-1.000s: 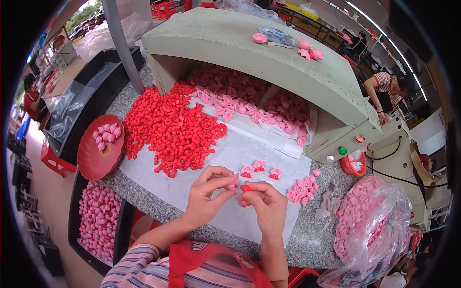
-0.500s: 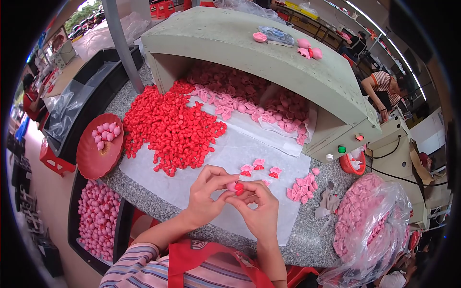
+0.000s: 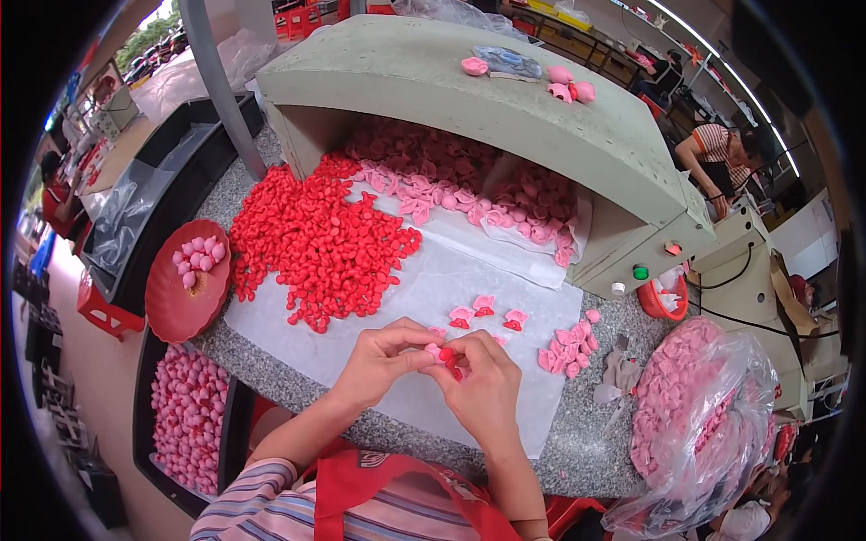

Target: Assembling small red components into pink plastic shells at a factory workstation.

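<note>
Drawn together since a second ago, the left hand point(image 3: 372, 362) pinches a small pink moulded piece point(image 3: 434, 351) against a red piece point(image 3: 446, 355) in the right hand's point(image 3: 485, 386) fingertips, above the white sheet point(image 3: 422, 410), near-right of the red heap point(image 3: 316, 243).

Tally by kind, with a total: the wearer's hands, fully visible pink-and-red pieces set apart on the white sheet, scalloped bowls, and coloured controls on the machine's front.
Hands, left hand and right hand: 2
Pink-and-red pieces: 3
Scalloped bowl: 1
Controls (white, green, orange-red): 3
Total: 9
</note>
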A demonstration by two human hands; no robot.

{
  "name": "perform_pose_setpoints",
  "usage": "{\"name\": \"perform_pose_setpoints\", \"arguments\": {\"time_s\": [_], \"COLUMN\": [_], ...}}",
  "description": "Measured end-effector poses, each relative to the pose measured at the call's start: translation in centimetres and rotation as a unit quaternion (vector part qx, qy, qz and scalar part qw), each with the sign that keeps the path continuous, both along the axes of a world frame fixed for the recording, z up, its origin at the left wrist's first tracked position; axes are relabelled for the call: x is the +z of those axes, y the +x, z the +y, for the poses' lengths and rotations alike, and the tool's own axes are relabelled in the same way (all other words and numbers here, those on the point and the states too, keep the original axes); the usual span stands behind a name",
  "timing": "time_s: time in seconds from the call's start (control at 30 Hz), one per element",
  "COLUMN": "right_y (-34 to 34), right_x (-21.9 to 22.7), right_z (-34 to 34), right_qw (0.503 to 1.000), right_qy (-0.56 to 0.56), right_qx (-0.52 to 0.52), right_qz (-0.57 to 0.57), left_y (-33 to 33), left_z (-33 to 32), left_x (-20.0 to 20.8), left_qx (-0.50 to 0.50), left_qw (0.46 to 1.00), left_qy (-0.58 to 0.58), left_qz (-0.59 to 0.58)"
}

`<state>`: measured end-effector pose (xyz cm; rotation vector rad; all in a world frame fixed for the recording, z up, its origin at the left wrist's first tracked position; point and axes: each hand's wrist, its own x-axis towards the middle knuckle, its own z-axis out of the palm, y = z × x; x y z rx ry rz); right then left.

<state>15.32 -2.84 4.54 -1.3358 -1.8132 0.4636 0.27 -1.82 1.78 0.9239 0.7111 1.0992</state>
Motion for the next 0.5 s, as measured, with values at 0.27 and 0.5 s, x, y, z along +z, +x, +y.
{"name": "perform_pose_setpoints", "arguments": {"time_s": [0.27,0.5], "right_y": [1.0,0.4], "right_x": [-1.1,-1.8], "right_z": [0.7,1.2], "right_qw": [0.991,0.999], "right_qy": [-0.101,-0.047], "right_qx": [0.042,0.018], "right_qz": [0.076,-0.011], "left_y": [0.2,0.1], "left_z": [0.8,0.8], "left_x": [-2.3,-1.7], "left_qx": [-0.041,-0.034], "left_qw": [0.998,0.995], "left_qy": [-0.022,-0.09], "left_qz": [-0.052,-0.033]}}
